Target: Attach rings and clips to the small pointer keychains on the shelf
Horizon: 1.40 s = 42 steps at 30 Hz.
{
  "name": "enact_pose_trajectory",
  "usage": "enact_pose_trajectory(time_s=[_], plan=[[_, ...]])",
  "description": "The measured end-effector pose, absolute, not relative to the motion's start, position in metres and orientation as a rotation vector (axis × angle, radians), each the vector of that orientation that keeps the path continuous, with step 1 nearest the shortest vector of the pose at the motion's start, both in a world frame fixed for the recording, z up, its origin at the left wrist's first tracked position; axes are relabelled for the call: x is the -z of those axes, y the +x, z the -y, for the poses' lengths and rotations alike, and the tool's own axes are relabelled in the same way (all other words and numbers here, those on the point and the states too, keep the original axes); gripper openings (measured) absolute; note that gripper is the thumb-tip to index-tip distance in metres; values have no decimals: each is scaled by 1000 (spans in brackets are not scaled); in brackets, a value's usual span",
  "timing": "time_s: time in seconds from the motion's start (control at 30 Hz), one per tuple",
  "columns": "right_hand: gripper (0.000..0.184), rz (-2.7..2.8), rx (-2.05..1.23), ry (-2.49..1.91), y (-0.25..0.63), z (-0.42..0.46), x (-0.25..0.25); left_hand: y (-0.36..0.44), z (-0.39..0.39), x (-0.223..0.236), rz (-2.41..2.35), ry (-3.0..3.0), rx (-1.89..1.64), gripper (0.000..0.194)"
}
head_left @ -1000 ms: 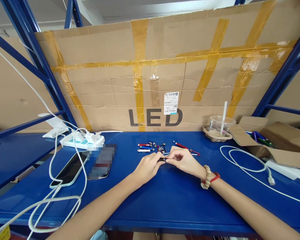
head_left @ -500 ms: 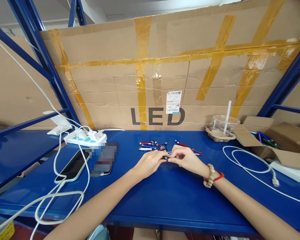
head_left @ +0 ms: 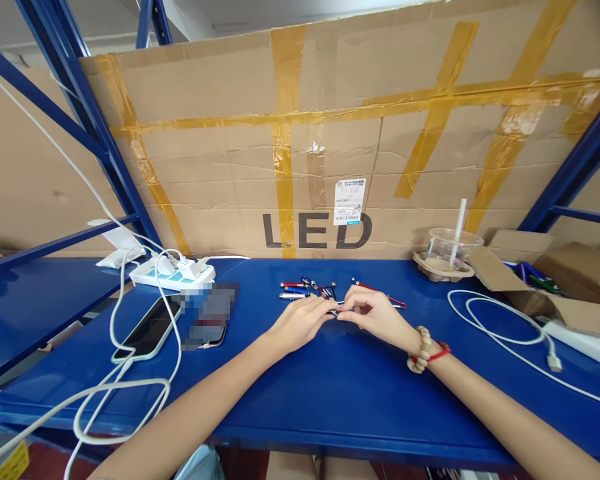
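My left hand (head_left: 300, 325) and my right hand (head_left: 377, 317) meet fingertip to fingertip over the middle of the blue tabletop (head_left: 340, 393). Both are closed in a pinch on one small shiny piece with dark and silver parts (head_left: 335, 312); fingers cover most of it, so I cannot tell its kind. Just beyond my left hand lie slim metal tubes with small clasps: a red tube (head_left: 291, 285), a blue tube (head_left: 296, 291) and a silver tube (head_left: 293, 296). Another red tube (head_left: 362, 285) is partly hidden behind my right hand, near a red cord (head_left: 399, 304).
At left are a phone (head_left: 150, 331), a partly blurred dark item (head_left: 211, 319), a white power strip (head_left: 150, 275) and looping cables. A plastic cup (head_left: 447, 250), a coiled white cable (head_left: 485, 335) and an open carton (head_left: 580, 313) stand right. Large cardboard (head_left: 220, 180) backs the table.
The view has shifted slightly. My hands stay together in almost the same place, and a little more of the shiny piece shows between the fingertips.
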State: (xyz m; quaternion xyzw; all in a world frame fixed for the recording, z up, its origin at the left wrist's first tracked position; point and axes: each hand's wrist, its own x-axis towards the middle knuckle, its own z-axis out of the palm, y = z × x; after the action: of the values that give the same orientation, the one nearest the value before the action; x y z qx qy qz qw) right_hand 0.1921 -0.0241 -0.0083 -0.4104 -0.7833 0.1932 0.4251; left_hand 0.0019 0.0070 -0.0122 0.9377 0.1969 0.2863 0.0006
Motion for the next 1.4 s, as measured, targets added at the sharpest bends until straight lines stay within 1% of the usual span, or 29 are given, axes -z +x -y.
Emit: enact_pose_trajectory(time_s=[0.27, 0.6, 0.87, 1.23, 1.4], plan=[[27, 1932, -470, -1034, 192, 24, 9, 3, -5, 11, -624, 2915, -905, 21], [28, 1929, -561, -1095, 192, 23, 12, 4, -4, 11, -666, 2939, -916, 22], [26, 1994, -416, -1122, 190, 19, 14, 2, -9, 15, -679, 3034, -916, 24], [14, 1959, -204, -1002, 187, 23, 12, 2, -11, 15, -805, 2972, -1028, 23], [17, 1907, -154, -1000, 186, 24, 13, 2, -8, 12, -861, 2903, -987, 25]])
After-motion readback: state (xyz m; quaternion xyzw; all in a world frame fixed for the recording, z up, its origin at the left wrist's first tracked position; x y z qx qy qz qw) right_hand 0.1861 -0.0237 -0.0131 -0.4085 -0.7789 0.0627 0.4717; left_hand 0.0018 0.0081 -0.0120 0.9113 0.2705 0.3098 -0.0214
